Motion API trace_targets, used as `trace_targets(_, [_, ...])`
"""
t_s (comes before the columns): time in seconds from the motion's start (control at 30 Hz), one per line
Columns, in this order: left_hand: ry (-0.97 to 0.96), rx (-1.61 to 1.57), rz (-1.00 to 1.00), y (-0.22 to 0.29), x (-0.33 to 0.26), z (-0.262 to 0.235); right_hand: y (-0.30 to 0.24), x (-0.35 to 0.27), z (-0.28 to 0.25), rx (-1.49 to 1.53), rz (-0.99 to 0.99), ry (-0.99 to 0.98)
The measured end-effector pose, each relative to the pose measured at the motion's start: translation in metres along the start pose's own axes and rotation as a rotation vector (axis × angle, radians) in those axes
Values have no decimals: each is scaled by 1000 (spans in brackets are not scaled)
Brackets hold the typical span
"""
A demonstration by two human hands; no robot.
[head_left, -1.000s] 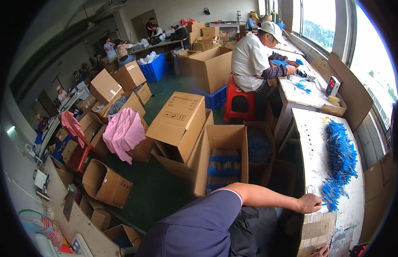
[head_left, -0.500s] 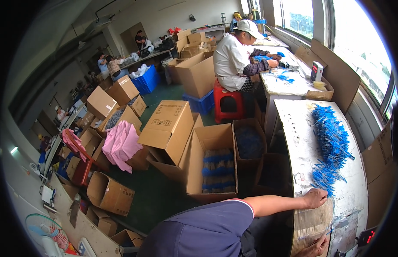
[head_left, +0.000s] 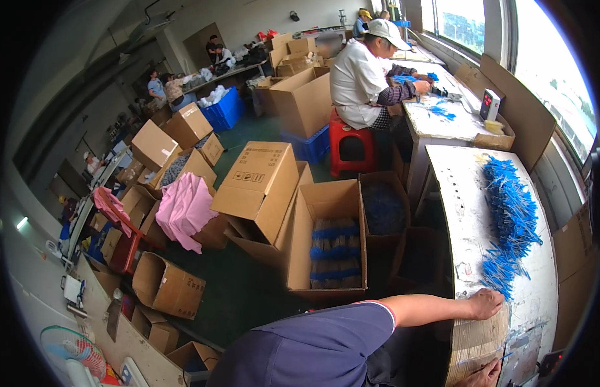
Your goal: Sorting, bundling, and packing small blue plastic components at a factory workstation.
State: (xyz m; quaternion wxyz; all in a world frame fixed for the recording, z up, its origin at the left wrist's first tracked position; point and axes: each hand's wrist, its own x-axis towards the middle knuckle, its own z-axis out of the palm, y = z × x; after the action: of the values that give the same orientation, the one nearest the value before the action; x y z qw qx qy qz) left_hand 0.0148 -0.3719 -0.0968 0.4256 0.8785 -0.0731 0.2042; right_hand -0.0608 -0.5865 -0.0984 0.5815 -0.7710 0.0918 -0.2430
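My left hand (head_left: 486,304) is closed, its fingers curled down at the near end of a pile of thin blue plastic pieces (head_left: 510,209) on the white worktable (head_left: 464,213). What its fingertips hold, if anything, is hidden. Below that hand lies a light-brown ridged board or stack (head_left: 475,342), its kind unclear, along the table's near part. My right hand (head_left: 486,375), partly cut off by the lower edge, rests over the near end of this ridged brown thing with its fingers closed. A thin blue piece (head_left: 504,357) sticks out by its fingertips.
Left of the table stands an open carton (head_left: 293,245) with rows of blue-and-brown bundles. Beside it is a carton of blue pieces (head_left: 384,209). A co-worker (head_left: 361,80) sits on a red stool (head_left: 351,145) at the table ahead. More cartons (head_left: 256,180) crowd the floor.
The whole view has shifted slightly, moving the table a little to the right. My left hand stays by the blue pile; my right hand has moved slightly on the brown thing.
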Motion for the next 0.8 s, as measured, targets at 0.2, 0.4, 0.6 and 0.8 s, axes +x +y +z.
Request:
trace_targets(0.2, [121, -78, 61, -40, 2, -24, -25, -8, 13, 98, 151, -72])
trace_targets(0.4, [27, -44, -76, -27, 10, -45, -1, 13, -50, -144, 59, 158])
trace_targets(0.6, [-40, -70, -80, -10, 6, -23, 19, 45, -113, -389, 60, 330])
trace_targets(0.8, [-27, -56, -101, -12, 7, -36, 26, 76, -105, -658, 108, 458])
